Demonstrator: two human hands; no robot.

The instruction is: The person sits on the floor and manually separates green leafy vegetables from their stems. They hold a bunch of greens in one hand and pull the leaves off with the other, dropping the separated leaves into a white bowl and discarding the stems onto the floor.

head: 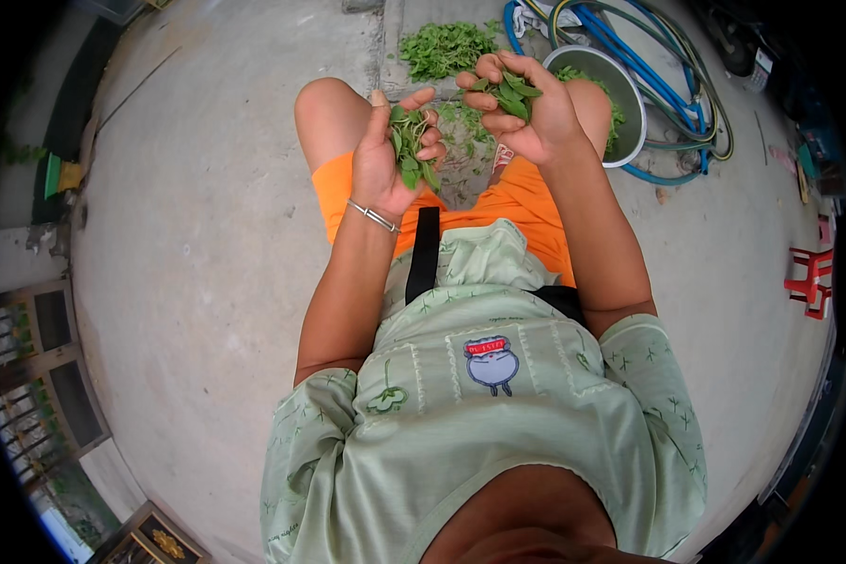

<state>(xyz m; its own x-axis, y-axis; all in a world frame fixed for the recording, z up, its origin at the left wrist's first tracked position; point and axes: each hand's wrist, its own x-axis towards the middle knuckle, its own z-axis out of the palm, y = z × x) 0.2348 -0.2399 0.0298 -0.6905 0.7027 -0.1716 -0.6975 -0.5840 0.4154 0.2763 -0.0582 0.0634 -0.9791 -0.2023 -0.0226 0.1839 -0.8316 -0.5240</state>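
My left hand point(395, 151), with a silver bangle at the wrist, holds a bunch of leafy green stems point(410, 144) across its palm. Its thumb and forefinger stand apart while the other fingers curl around the stems. My right hand point(529, 113) is raised beside it, palm turned inward, gripping a smaller bunch of green leaves point(513, 95). Beyond both hands, a pile of leafy greens point(448, 51) lies on the concrete floor. At my right knee stands a round metal basin point(631, 120) with more greens inside; the knee hides part of it.
Loose stems and leaf scraps point(465, 127) lie on the floor between my legs. A coiled blue and green hose point(705, 106) rests behind and right of the basin, with a whitish cloth point(546, 20) near it. Red plastic stools point(809, 278) stand far right. A metal gate point(42, 352) is at left.
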